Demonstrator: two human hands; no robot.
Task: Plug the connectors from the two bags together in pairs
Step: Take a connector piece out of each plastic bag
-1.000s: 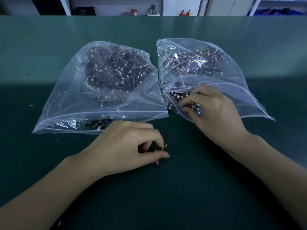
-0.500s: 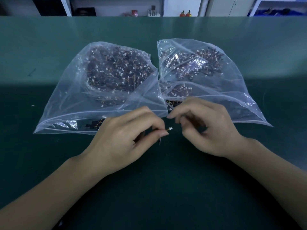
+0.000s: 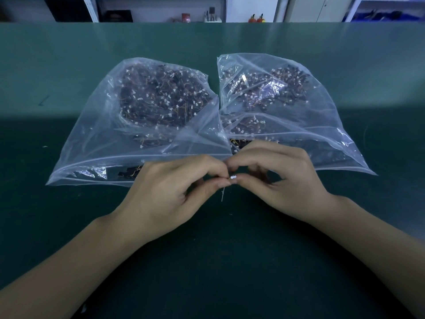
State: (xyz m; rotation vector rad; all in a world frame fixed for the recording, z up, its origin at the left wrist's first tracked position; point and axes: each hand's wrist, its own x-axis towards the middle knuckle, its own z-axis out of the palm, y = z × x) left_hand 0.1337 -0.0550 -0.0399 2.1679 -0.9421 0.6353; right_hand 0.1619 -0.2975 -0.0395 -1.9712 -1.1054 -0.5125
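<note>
Both forearms reach in from the lower corners and converge at the middle. The left hand [image 3: 167,194] lies knuckles up, fingers curled, thumb and forefinger pressed together in a tight grip at the tips. The right hand [image 3: 285,183] mirrors it, fingers arched, thumb and forefinger pinched. The fingertips [image 3: 224,183] of the two hands meet, touching or very nearly so. Whether either wrist rests on the counter cannot be made out.

Electronics assembly workshop, long green-matted desk [image 3: 230,261], two clear bags of bulk wired connectors [image 3: 161,104], white storage shelving [image 3: 158,8] along far wall
</note>
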